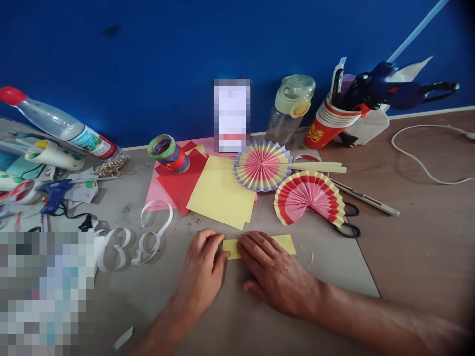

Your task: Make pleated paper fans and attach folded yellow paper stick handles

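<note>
A narrow strip of yellow paper [286,244] lies on the grey work surface in front of me. At its left end, the thumb and forefinger of my left hand [202,264] pinch the edge. My right hand [272,264] rests across the strip's middle, its fingers stretched out flat on the paper and covering that part. Just beyond the hands is a larger sheet of yellow paper [222,193], overlapping red paper [181,180] and pink paper [156,195]. Two pleated paper fans lie to the right: a round one [260,165] with pale sticks and a half-opened one [309,198].
Scissors [351,227] and a utility knife [371,200] lie at the right. Behind stand a phone [232,116], a clear bottle [291,106], red cups [326,126] and a painted cup [166,153]. Leftward are curled white strips [148,244], a glue gun [55,195] and a plastic bottle [67,123].
</note>
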Tool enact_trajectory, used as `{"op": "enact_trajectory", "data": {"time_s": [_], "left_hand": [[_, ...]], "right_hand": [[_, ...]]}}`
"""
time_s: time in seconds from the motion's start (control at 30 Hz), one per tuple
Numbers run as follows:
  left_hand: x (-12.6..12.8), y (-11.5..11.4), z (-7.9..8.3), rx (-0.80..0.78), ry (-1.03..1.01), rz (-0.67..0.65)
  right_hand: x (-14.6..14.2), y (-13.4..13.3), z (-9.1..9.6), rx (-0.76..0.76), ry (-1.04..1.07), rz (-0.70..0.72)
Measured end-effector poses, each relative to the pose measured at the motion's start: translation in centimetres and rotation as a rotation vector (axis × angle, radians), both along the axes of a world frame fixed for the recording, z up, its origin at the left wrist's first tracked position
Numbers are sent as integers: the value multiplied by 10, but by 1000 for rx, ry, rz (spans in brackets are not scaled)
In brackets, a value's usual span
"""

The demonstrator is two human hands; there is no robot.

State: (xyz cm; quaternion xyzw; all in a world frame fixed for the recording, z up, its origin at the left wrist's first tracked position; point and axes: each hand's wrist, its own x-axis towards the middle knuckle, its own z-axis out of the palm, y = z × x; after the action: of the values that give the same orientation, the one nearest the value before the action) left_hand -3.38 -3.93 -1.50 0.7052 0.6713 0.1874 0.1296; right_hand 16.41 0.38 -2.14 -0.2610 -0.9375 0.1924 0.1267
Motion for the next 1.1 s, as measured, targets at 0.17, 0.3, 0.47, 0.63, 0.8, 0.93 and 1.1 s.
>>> {"op": "enact_trajectory", "data": {"time_s": [0.17,0.3,0.47,0.63,0.8,0.93,1.1], "left_hand": [[4,12,3,-68,10,-38],[6,14,-2,-9,27,-32],[6,13,-6,40,25,-32],[5,14,-4,67,39,-53],[5,16,-2,102,90,-70],[4,17,-7,98,123,-98],[-1,17,-8,124,6,-87]], "right_hand": [[2,0,-2,-2,10,0],[4,0,-2,-11,4,-2],[5,0,0,-22,-32,15],[3,0,0,-8,-28,-1],[0,-2,0,-5,-13,-38],[-1,-3,3,13,-25,-57],[-1,-3,6,12,-37,-47]]}}
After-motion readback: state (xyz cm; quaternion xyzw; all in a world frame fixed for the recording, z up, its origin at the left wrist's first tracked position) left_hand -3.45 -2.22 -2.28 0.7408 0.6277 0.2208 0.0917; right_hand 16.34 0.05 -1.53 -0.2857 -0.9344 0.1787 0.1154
